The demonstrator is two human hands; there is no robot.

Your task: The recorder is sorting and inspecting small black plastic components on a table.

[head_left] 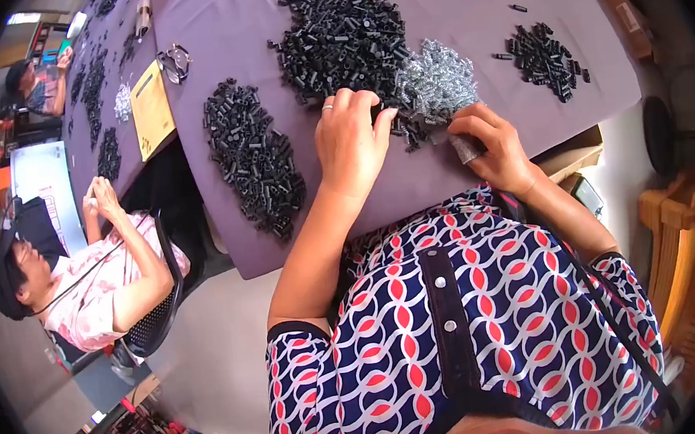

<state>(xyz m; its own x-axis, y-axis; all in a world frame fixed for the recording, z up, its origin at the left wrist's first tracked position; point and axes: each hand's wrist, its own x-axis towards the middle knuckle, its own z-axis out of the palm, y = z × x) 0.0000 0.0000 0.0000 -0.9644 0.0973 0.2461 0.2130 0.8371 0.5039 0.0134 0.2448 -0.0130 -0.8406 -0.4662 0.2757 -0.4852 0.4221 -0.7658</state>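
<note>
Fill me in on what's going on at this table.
A person sits at a purple-covered table. The left hand rests at the edge of a big heap of small black tubes; the right hand pinches a small silvery piece beside a pile of metal springs. Two more black piles lie alongside.

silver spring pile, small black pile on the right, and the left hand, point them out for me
silver spring pile (437, 83), head view, middle of the heap
small black pile (544, 57), head view, centre of the cluster
left hand (350, 138), head view, back of the hand
</note>
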